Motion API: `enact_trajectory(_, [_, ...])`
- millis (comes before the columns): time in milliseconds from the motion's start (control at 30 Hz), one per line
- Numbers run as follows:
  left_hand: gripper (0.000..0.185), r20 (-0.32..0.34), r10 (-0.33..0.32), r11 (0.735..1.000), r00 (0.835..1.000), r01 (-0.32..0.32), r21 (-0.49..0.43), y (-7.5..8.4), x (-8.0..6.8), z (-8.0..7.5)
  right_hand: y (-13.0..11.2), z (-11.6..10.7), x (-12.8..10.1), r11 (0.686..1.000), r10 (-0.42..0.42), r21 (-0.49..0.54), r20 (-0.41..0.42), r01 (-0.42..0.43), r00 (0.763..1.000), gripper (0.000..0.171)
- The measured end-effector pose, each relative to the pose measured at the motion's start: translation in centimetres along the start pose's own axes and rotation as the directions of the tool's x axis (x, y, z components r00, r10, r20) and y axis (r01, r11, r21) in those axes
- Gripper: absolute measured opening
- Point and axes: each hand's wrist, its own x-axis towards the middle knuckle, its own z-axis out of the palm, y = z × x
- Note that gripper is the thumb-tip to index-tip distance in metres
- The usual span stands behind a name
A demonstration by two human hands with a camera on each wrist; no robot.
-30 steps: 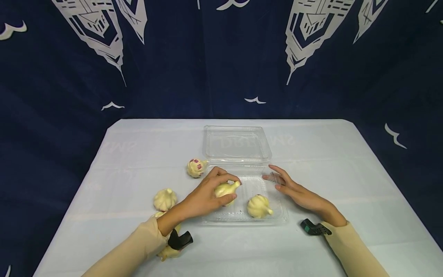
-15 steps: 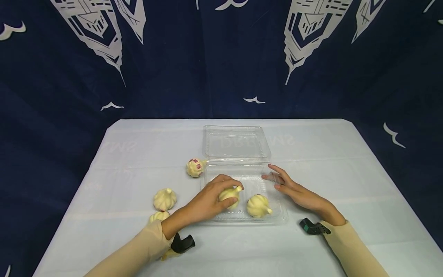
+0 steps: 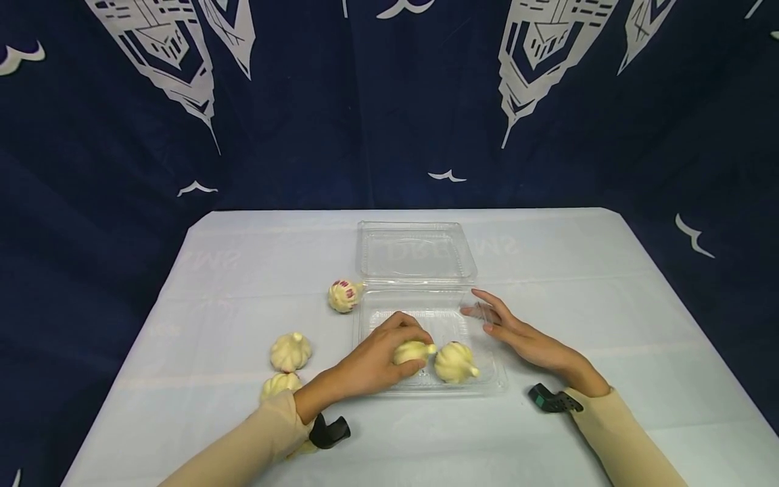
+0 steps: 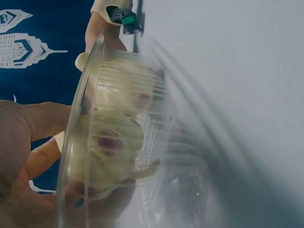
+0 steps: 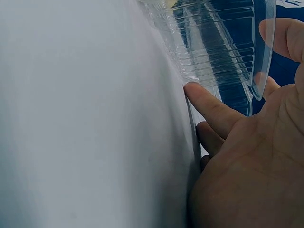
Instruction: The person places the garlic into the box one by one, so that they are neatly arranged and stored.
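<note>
My left hand pinches a garlic bulb between thumb and fingers, inside the base of a clear plastic clamshell container. A second garlic bulb lies close on its right, its stem pointing right and toward me. Through the clear wall, the left wrist view shows the pinched garlic bulb beside the other bulb. My right hand holds the container's right rim, fingers on both sides of the wall. In the right wrist view, one fingertip touches the outer wall low down.
The container's lid lies opened flat behind the base. A purple-marked garlic bulb sits at the base's back left. More garlic bulbs lie left on the white table, one partly under the left sleeve. A dark blue printed curtain hangs behind.
My left hand has moved right and toward me, lowering its garlic bulb beside the other one in the container. My right hand has stayed at the rim.
</note>
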Motion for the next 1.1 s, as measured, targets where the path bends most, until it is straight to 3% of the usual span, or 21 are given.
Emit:
enact_trajectory(433, [0.027, 0.028, 0.004, 0.999, 1.000, -0.005, 0.039, -0.17, -0.20, 0.94, 0.05, 0.18, -0.06, 0.998, 0.066, -0.020, -0.023, -0.066, 0.998, 0.059])
enact_trajectory(867, [0.028, 0.041, 0.002, 0.997, 0.999, -0.005, 0.072, -0.25, -0.16, 0.92, -0.22, 0.19, -0.03, 0.999, 0.042, 0.017, -0.010, -0.042, 0.999, 0.059])
enact_trajectory(1100, [0.026, 0.045, 0.000, 0.999, 0.999, -0.002, 0.047, -0.37, -0.08, 0.82, -0.11, 0.20, 0.02, 1.000, 0.026, 0.012, -0.022, -0.026, 0.999, 0.060])
